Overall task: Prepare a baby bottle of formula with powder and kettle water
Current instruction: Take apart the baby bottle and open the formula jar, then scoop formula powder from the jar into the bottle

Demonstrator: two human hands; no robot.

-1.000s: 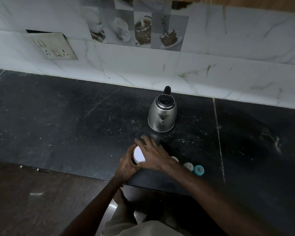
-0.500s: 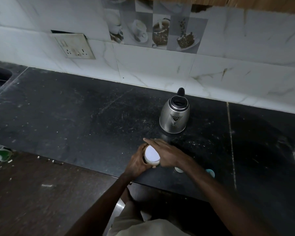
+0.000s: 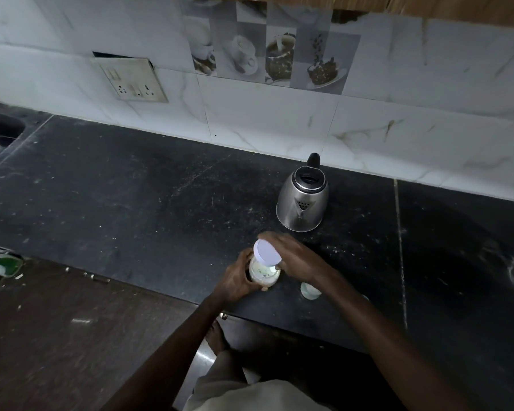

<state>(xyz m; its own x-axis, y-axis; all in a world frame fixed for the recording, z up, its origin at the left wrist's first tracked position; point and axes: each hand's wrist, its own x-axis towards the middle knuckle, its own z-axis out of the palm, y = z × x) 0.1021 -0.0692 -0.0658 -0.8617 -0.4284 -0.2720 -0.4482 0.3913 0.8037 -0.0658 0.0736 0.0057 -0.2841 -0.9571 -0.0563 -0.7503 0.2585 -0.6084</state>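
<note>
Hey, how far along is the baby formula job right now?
Early. Done: the white lid is off the jar, tilted over its open mouth. In hand: the left hand grips the jar, the right hand holds the lid. Left: scooping powder and pouring water; the kettle stands untouched farther back on the counter.

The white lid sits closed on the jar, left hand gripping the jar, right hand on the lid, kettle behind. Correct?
Not closed: the head view shows the white lid raised and tilted off the jar, its mouth open. The left hand grips the jar, the right hand holds the lid, and the kettle stands behind.
</note>
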